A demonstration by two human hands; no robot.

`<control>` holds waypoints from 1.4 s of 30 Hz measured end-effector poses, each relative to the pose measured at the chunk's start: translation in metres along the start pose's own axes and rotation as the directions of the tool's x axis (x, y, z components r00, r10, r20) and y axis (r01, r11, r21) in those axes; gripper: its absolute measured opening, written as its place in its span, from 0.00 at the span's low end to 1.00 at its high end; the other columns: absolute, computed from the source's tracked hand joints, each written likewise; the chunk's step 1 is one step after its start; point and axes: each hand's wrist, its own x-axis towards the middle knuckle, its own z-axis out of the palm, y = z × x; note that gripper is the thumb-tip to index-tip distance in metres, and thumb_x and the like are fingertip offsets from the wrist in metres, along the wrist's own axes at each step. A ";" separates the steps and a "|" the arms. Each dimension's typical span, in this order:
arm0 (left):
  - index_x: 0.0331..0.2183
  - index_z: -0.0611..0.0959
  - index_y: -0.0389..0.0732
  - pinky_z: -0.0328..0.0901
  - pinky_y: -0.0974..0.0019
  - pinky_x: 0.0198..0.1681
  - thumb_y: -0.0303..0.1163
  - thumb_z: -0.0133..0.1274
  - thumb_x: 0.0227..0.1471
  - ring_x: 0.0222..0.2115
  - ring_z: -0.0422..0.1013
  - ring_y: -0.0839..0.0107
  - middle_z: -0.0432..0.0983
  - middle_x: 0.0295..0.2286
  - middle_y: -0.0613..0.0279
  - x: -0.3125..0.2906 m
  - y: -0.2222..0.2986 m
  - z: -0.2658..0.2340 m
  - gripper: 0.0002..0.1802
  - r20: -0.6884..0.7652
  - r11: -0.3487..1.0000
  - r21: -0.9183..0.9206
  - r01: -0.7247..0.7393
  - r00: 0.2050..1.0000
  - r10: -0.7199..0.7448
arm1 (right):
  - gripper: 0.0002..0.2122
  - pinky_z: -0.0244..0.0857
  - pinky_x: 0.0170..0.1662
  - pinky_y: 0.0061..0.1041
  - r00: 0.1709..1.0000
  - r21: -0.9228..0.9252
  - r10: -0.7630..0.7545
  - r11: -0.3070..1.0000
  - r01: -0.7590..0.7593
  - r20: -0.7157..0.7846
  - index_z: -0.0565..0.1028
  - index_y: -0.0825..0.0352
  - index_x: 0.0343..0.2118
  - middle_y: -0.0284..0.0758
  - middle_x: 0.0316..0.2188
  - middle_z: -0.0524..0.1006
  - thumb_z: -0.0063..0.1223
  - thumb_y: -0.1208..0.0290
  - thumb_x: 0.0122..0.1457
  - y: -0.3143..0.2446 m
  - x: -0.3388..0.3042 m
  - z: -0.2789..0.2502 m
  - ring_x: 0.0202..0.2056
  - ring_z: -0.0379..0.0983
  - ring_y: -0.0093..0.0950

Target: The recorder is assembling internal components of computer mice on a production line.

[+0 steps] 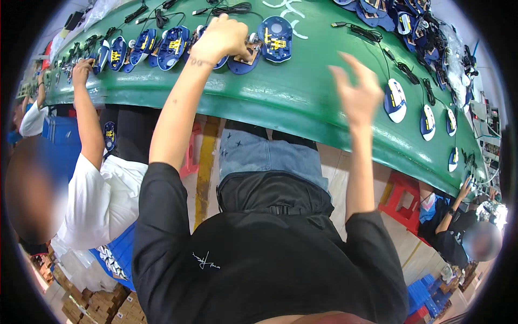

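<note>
My left hand is over the row of opened computer mice, knuckles up and fingers curled. Its thumb reaches to a blue mouse base with a brown circuit board on it. The other fingertips are hidden, so what they hold, if anything, cannot be seen. Just right of that base lies a blue mouse shell with yellow parts inside. My right hand is raised near the table's front edge, slightly blurred, fingers apart and nothing in it. The nearest thing to it is a white and blue mouse on its right.
More opened mice line the green table to the left, their black cables coiled behind. A pile of blue mouse parts lies at the far right. Co-workers sit on both sides; a red stool stands at the right.
</note>
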 end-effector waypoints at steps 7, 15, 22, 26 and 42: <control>0.34 0.86 0.34 0.71 0.58 0.45 0.49 0.75 0.25 0.40 0.79 0.55 0.82 0.36 0.49 0.035 0.019 0.007 0.35 0.185 0.981 -0.184 0.052 0.983 -0.017 | 0.15 0.71 0.45 0.33 0.923 -0.026 -0.381 0.924 0.383 0.055 0.81 0.60 0.39 0.34 0.35 0.82 0.54 0.80 0.46 -0.009 0.032 0.082 0.44 0.76 0.34; 0.32 0.82 0.36 0.67 0.73 0.32 0.39 0.70 0.39 0.28 0.74 0.78 0.81 0.30 0.59 0.021 0.007 0.025 0.20 0.045 0.219 -0.975 0.032 0.998 0.052 | 0.18 0.71 0.47 0.32 0.994 -0.341 -0.106 0.935 0.093 -0.020 0.80 0.61 0.45 0.38 0.44 0.79 0.61 0.77 0.48 0.054 0.013 0.023 0.44 0.77 0.35; 0.48 0.72 0.32 0.76 0.59 0.41 0.26 0.58 0.53 0.37 0.77 0.67 0.77 0.40 0.52 -0.060 0.072 0.049 0.21 -0.094 -0.686 -0.706 -0.176 0.983 -0.155 | 0.10 0.73 0.33 0.20 0.965 0.537 -0.036 0.836 -0.114 0.260 0.82 0.68 0.37 0.37 0.33 0.83 0.66 0.74 0.50 -0.057 0.015 0.039 0.30 0.80 0.22; 0.51 0.71 0.32 0.76 0.54 0.42 0.27 0.47 0.55 0.39 0.77 0.61 0.76 0.41 0.46 -0.078 0.080 0.053 0.21 -0.073 -0.871 -0.464 -0.161 0.987 -0.144 | 0.05 0.72 0.30 0.18 0.973 0.580 -0.050 0.809 -0.092 0.225 0.83 0.70 0.31 0.37 0.32 0.83 0.65 0.79 0.50 -0.060 0.001 0.048 0.28 0.79 0.20; 0.45 0.70 0.33 0.75 0.60 0.41 0.21 0.58 0.50 0.38 0.77 0.61 0.77 0.40 0.47 -0.079 0.101 0.086 0.20 0.083 -0.741 -0.608 -0.287 0.905 -0.418 | 0.06 0.68 0.36 0.23 0.867 0.484 0.287 0.738 -0.471 0.407 0.82 0.71 0.33 0.35 0.30 0.77 0.60 0.74 0.56 -0.079 -0.046 0.047 0.29 0.73 0.22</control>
